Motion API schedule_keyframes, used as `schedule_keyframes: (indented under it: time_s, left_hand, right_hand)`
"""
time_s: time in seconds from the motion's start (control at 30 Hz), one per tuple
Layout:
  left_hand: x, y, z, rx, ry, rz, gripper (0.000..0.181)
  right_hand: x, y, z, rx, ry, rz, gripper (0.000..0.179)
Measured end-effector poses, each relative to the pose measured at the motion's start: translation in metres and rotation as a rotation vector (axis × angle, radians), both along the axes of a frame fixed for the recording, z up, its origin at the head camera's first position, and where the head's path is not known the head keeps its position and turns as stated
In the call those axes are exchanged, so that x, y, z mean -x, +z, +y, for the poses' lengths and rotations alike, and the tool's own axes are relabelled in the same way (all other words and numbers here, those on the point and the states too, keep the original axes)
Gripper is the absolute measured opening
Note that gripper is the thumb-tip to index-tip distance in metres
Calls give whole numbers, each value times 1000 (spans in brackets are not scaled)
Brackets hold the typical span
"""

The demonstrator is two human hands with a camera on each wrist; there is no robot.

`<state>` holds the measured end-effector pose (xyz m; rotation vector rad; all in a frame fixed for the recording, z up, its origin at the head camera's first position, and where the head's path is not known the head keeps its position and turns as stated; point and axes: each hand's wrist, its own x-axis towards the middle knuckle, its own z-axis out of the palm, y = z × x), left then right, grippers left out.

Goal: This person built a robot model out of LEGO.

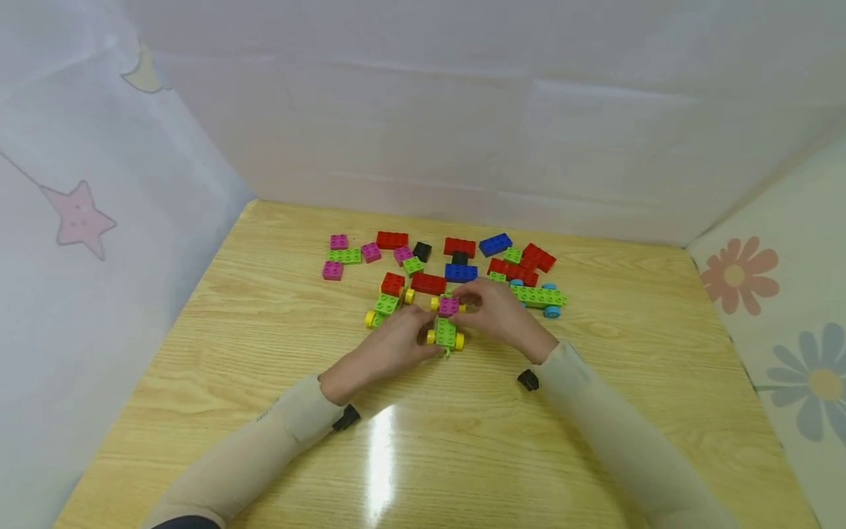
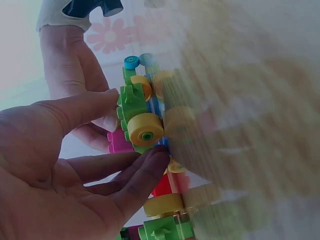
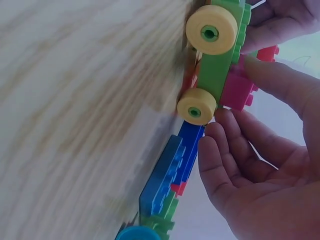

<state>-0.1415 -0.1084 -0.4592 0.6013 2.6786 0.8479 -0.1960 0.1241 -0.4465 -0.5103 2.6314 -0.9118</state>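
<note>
A green toy car base (image 1: 446, 332) with yellow wheels stands on the table in the middle of the head view. The left hand (image 1: 396, 342) holds this base from the left, thumb and fingers on either side in the left wrist view. On the far end of the base sits a magenta brick (image 1: 449, 306), studs facing up. Thumb and fingers of the right hand (image 1: 496, 311) pinch that brick; in the right wrist view the thumb lies against the brick (image 3: 236, 90). Just left stands another green yellow-wheeled car (image 1: 386, 304) bearing a red brick (image 1: 393, 283).
Behind the hands lie loose bricks: red (image 1: 428, 283), blue (image 1: 460, 272), black (image 1: 422, 251), magenta (image 1: 333, 270) and green (image 1: 345, 256). A green base with blue wheels (image 1: 538, 296) stands to the right. White cloth (image 1: 410, 132) rises behind the wooden table (image 1: 264, 308).
</note>
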Motion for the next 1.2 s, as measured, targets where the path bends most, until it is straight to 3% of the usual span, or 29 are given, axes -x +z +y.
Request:
schedule_keyframes:
  time_s: [0.2,0.4,0.87,1.2]
  left_hand:
    - [11,-39,-8,-15,-3,49,51]
    - [18,-58,-12,-36,-24,70,40]
    - [23,-56,-10,-57,-47,93,6]
    - [22,-52,-10,-43,-24,59,21]
  right_hand:
    - [-2,4,11,43,-45,-36,55]
    - [1,13,25,53,-69,-5,52]
    - [20,24,32,79,-89,-7,49]
    - [44,39,18,63,-60,16,49]
